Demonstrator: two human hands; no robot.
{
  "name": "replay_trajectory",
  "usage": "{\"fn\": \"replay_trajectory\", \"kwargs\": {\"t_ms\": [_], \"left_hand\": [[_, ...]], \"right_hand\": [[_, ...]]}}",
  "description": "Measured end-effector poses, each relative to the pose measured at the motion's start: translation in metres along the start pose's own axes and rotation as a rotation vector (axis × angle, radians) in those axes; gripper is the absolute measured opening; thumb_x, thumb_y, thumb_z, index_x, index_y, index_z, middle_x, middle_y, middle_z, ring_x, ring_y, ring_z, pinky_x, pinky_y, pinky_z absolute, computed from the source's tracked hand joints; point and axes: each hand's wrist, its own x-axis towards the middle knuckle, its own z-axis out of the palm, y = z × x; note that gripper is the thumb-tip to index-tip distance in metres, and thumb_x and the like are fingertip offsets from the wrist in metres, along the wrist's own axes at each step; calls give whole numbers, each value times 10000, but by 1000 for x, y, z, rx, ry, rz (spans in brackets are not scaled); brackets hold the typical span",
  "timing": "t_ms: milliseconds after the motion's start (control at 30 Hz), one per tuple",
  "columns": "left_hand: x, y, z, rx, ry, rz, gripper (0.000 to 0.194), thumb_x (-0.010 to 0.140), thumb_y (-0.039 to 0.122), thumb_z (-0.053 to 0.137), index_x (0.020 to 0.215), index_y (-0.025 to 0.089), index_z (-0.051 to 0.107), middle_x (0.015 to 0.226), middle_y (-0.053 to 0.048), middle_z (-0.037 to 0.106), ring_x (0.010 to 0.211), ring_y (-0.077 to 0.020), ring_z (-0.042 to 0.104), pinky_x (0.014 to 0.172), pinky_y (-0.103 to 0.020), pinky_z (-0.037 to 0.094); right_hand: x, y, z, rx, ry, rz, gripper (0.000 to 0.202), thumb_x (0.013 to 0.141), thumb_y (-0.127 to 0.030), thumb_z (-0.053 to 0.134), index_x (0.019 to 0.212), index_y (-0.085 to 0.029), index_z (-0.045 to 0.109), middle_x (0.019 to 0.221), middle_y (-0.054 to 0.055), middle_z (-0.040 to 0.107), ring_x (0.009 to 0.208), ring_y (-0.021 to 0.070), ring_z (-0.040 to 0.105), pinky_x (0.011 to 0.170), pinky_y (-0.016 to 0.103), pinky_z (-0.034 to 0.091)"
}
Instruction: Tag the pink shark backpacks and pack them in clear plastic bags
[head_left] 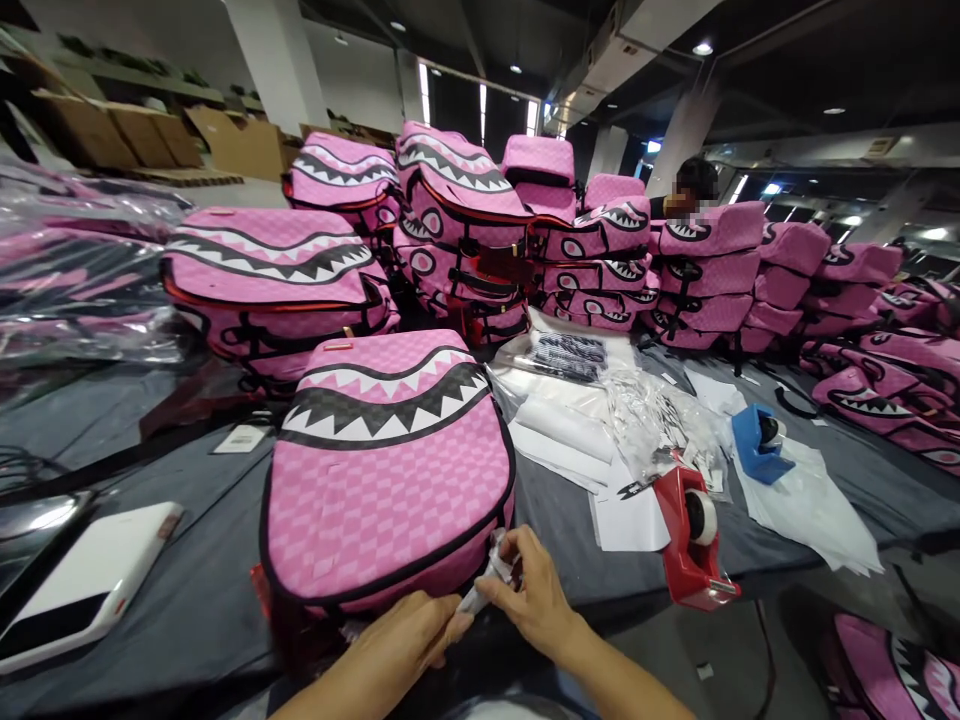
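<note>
A pink checkered backpack with a black-and-white shark-mouth print lies flat in front of me. At its near right corner, a crumpled strip of white wrapping stretches between my two hands; whether it is paper or thin plastic I cannot tell. My left hand is closed on the lower end of the strip, just below the bag's near edge. Thumb and fingers of my right hand pinch its upper end beside the bag. Part of the wrapping is hidden by the fingers.
Stacks of pink backpacks stand behind. To the right are a red tape dispenser, a blue tape dispenser, white paper sheets and a bag of tags. A white device lies left. A person is behind the stacks.
</note>
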Motion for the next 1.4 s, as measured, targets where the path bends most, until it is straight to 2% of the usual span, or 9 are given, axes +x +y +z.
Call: {"fn": "replay_trajectory", "kwargs": {"t_ms": [200,400,467,567,700,900,1067,1267,1400], "left_hand": [[6,13,4,123,-139,-185,338,973,384,378,759,211,574,599,7,646,597,-161,643,559,-250,314],[9,-11,27,310,24,-92,233,952,364,517,782,234,610,529,53,589,500,-124,581,507,-248,244],[9,-20,35,368,117,-26,218,953,354,543,784,237,614,524,60,600,477,-116,577,505,-242,259],[15,-22,40,382,218,83,261,985,337,515,765,226,601,553,50,647,481,-119,616,489,-230,297],[28,-10,32,335,299,257,248,996,218,476,810,205,639,634,9,713,539,-144,680,494,-222,404],[0,-45,8,592,573,599,378,1045,133,305,1254,186,616,973,-40,773,852,-147,715,808,-251,510],[-29,-83,3,750,631,526,423,986,30,375,1224,225,665,954,-33,774,882,-152,695,894,-281,460],[-15,-27,12,533,671,429,414,977,249,557,1385,178,547,1183,-108,739,1081,-209,698,998,-309,502],[22,17,7,155,345,182,353,1004,404,460,1200,186,657,1099,-97,768,966,-224,743,827,-294,590]], "right_hand": [[19,5,12,113,130,138,403,970,-544,523,738,-220,463,683,-42,441,628,124,424,590,247,368],[31,33,37,500,162,364,567,862,-817,454,794,-263,356,603,-98,342,451,94,305,401,205,278],[33,32,27,378,207,269,518,904,-752,474,788,-255,387,607,-88,387,462,102,361,427,215,331],[36,18,-1,-79,235,-159,321,987,-528,531,883,-225,545,777,7,599,698,159,575,651,281,486],[47,5,-22,-507,-278,-804,309,1020,-502,503,1061,-220,623,812,29,704,800,180,650,882,343,472],[72,18,-31,-650,-439,-848,354,969,-548,583,850,-217,623,645,-15,697,622,150,617,757,319,404],[73,20,-33,-694,-419,-888,225,883,-374,668,749,-218,576,617,-12,680,564,148,567,719,338,368],[63,26,-24,-817,-340,-906,115,872,-284,619,797,-216,564,583,-4,640,554,174,558,675,345,389],[61,28,-23,-792,-263,-882,115,956,-281,502,948,-194,577,581,-9,633,536,172,563,695,337,429]]}}
